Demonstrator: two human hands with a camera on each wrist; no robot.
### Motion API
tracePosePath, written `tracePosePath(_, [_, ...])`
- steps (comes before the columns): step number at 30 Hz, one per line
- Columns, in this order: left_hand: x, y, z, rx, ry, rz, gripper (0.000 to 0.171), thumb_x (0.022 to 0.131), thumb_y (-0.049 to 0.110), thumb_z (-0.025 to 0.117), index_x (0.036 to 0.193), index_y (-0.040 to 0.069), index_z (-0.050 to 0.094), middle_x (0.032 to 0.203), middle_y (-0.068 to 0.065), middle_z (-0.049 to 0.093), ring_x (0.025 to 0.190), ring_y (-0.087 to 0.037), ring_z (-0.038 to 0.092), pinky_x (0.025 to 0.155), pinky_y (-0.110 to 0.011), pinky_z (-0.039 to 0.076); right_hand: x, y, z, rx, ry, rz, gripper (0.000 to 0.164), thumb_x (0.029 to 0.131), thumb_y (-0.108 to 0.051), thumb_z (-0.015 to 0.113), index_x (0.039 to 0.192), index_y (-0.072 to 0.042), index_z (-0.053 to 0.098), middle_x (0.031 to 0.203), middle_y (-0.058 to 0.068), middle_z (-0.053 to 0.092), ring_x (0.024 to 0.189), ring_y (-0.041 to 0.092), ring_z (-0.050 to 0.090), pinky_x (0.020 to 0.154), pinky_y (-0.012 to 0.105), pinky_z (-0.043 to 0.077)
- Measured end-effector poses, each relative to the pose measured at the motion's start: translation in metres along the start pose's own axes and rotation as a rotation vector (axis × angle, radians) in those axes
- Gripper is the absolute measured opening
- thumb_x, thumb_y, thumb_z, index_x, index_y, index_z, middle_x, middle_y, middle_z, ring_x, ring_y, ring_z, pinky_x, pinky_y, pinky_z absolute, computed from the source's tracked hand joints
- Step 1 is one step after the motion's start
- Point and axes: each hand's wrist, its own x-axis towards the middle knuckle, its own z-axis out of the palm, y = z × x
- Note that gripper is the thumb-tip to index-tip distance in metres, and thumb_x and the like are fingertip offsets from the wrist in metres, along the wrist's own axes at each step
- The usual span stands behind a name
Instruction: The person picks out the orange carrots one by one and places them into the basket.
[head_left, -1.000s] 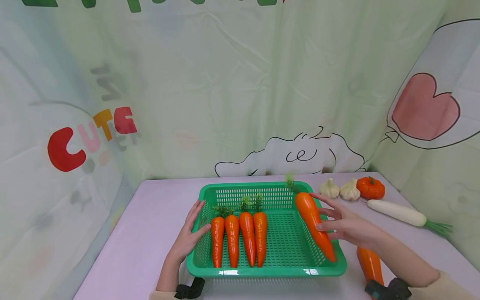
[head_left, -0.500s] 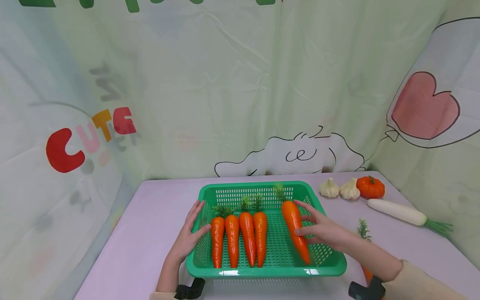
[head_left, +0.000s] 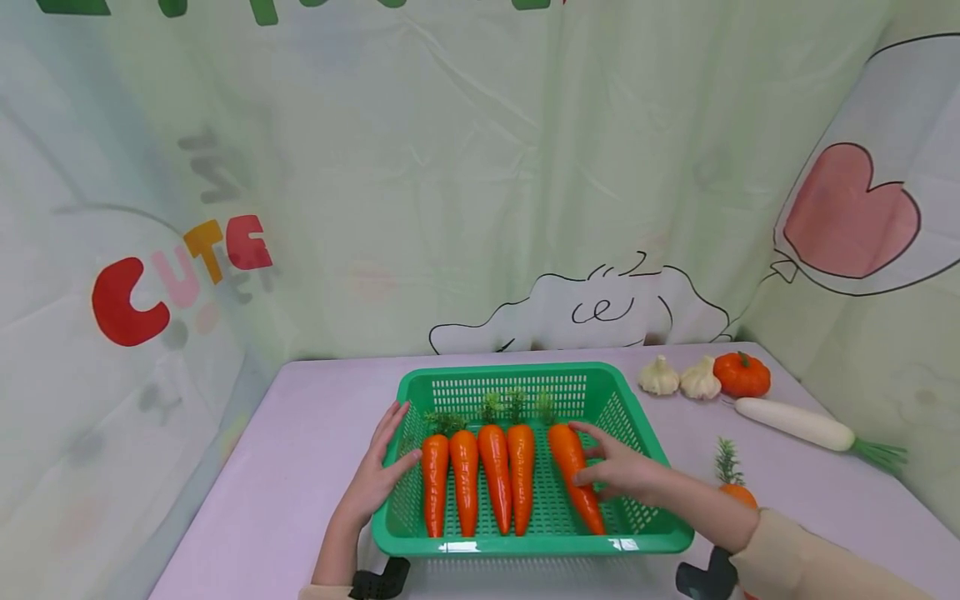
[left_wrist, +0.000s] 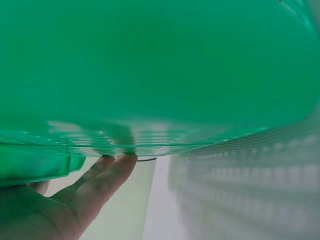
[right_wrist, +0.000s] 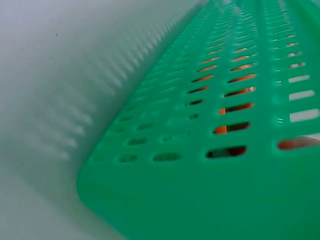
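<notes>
A green plastic basket [head_left: 525, 546] stands on the table. Several orange carrots [head_left: 465, 479] with green tops lie side by side in its left half. My right hand [head_left: 618, 467] reaches over the basket's right side and holds another carrot [head_left: 572, 467], slightly tilted, inside the basket to the right of the row. At the left rim, my left hand [head_left: 375, 467] grips the basket, thumb over the edge and fingers along the outside. The left wrist view shows those fingers [left_wrist: 102, 185] against the outer wall. In the right wrist view the perforated basket wall [right_wrist: 210, 185] hides most of my right hand.
Another carrot [head_left: 738, 495] lies on the table right of the basket, partly behind my right arm. Further back are two garlic bulbs [head_left: 700, 380], an orange pumpkin [head_left: 742, 375] and a white radish [head_left: 795, 422]. A printed curtain [head_left: 375, 208] encloses the table.
My right hand has carried its carrot leftward and down, from over the basket's right rim to inside near the row. My left hand has stayed at the left rim.
</notes>
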Motion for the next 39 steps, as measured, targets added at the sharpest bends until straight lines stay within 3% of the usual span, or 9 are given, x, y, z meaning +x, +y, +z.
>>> tracePosePath(7, [0.000,0.000,0.000,-0.008,-0.002,0.004,0.065,0.089,0.014,0.058,0.145,0.023,0.027,0.153,-0.002,0.007,0.137,-0.034,0.004,0.098,-0.068,0.012,0.006,0.007,0.007,0.011,-0.009,0.000,0.078,0.079,0.006,0.061,0.142,-0.002,0.015,0.126,0.037,0.028,0.096,0.037,0.053,0.075,0.054,0.048])
tracePosePath(15, [0.001,0.000,0.000,-0.008,-0.002,0.008,0.065,0.089,0.013,0.058,0.145,0.023,0.027,0.153,-0.003,0.007,0.137,-0.034,0.004,0.098,-0.067,0.012,0.007,0.011,0.005,0.108,-0.126,-0.044,0.077,0.080,0.011,0.056,0.141,0.007,0.009,0.132,0.042,0.018,0.089,0.030,0.058,0.081,0.052,0.047])
tracePosePath(21, [0.001,-0.001,0.000,-0.018,-0.001,0.007,0.064,0.089,0.014,0.058,0.145,0.023,0.028,0.153,-0.003,0.007,0.137,-0.035,0.004,0.098,-0.067,0.013,0.007,0.011,0.006,0.079,-0.133,-0.051,0.075,0.080,0.009,0.059,0.140,0.010,0.013,0.133,0.041,0.018,0.095,0.034,0.057,0.081,0.052,0.047])
tracePosePath(33, [0.000,-0.001,-0.001,-0.008,0.006,0.005,0.064,0.089,0.013,0.059,0.145,0.022,0.028,0.153,-0.005,0.007,0.137,-0.035,0.004,0.097,-0.068,0.014,0.007,0.008,0.003,0.069,-0.161,-0.110,0.079,0.083,-0.002,0.062,0.142,0.004,0.011,0.138,0.039,0.011,0.105,0.037,0.053,0.084,0.055,0.044])
tracePosePath(39, [0.000,-0.001,0.000,-0.013,0.003,0.008,0.065,0.089,0.014,0.059,0.145,0.022,0.027,0.153,-0.006,0.007,0.137,-0.035,0.003,0.098,-0.068,0.012,0.001,0.001,-0.005,0.061,-0.158,-0.184,0.078,0.085,-0.009,0.063,0.144,0.001,0.012,0.139,0.037,0.014,0.107,0.039,0.052,0.085,0.054,0.044])
